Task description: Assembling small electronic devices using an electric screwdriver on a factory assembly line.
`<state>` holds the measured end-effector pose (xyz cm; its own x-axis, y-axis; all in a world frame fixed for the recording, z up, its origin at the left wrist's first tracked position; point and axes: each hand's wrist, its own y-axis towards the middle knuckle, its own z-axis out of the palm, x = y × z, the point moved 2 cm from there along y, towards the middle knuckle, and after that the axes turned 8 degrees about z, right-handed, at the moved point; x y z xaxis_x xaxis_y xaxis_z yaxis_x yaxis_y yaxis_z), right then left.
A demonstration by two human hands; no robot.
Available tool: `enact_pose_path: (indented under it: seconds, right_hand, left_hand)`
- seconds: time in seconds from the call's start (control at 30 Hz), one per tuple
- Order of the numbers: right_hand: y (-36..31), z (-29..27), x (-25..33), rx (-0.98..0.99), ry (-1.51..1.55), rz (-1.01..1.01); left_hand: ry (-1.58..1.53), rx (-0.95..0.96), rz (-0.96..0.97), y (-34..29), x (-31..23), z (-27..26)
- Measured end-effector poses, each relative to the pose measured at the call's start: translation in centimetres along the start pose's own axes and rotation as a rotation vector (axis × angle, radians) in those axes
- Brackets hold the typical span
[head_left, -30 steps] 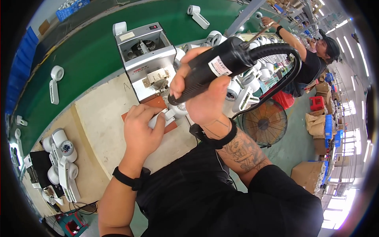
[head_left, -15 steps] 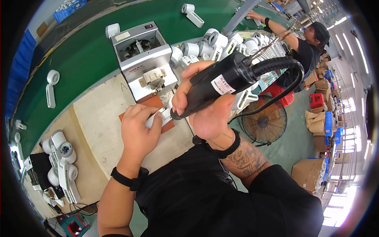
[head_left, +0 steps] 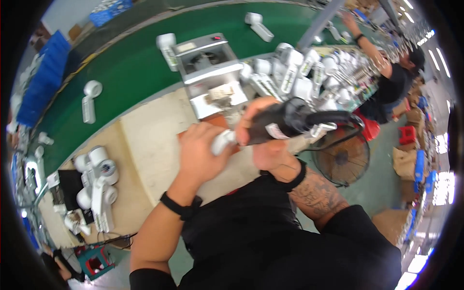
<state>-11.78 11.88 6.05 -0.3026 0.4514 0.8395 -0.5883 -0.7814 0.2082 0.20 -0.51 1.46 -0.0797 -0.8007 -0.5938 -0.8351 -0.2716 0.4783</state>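
Note:
My right hand (head_left: 269, 158) is wrapped round a black electric screwdriver (head_left: 278, 124) with a thick black cable at its rear end. The tool lies tilted, its front end low by the left hand; the tip is hidden by my fingers. In my left hand (head_left: 199, 152) is a small white plastic part (head_left: 222, 142), pinched between thumb and fingers over a red-brown pad (head_left: 216, 120). The part's far end meets the screwdriver's front end; whether they touch is blurred. Just beyond the pad stands a silver screw feeder (head_left: 205, 65).
White handheld fan bodies (head_left: 290, 72) are piled right of the feeder. Several more ride on the green conveyor belt (head_left: 130, 72). Others lie grouped (head_left: 99, 186) at the bench's left. A floor fan (head_left: 340, 157) stands at right, near a co-worker (head_left: 394, 79).
The whole view has shifted, so the bench appears further right. The screwdriver has tipped flatter. Fan bodies on the belt have moved left past the feeder. Both hands keep their holds.

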Motion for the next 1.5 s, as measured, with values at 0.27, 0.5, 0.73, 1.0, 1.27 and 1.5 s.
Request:
enact_pose_path:
  seconds: [0.27, 0.5, 0.73, 1.0, 1.27, 1.5]
  right_hand:
    - [-0.9, 0.4, 6.1, -0.032, 0.009, -0.201]
    - [-2.5, -5.4, 9.8, -0.103, -0.190, -0.220]
    - [-4.1, -8.0, 6.0, -0.263, -0.373, -0.109]
    - [-7.4, -11.6, 7.0, -0.438, -0.437, -0.006]
    - [-5.5, -11.6, 6.7, -0.492, -0.525, -0.019]
    - [0.6, -8.5, 7.3, -0.311, -0.441, -0.134]
  left_hand:
    - [-0.096, 0.028, -0.010, -3.2, -1.3, -3.9]
    - [0.149, -0.196, -0.524, -1.3, 7.4, -14.9]
    - [0.559, -0.062, -0.532, 4.9, 22.9, -18.5]
    - [0.947, -0.172, -1.135, -0.2, 34.6, -30.2]
    - [0.724, -0.299, -0.534, 2.1, 30.4, -27.9]
    - [0.161, -0.339, -0.246, -1.6, 3.3, -12.8]
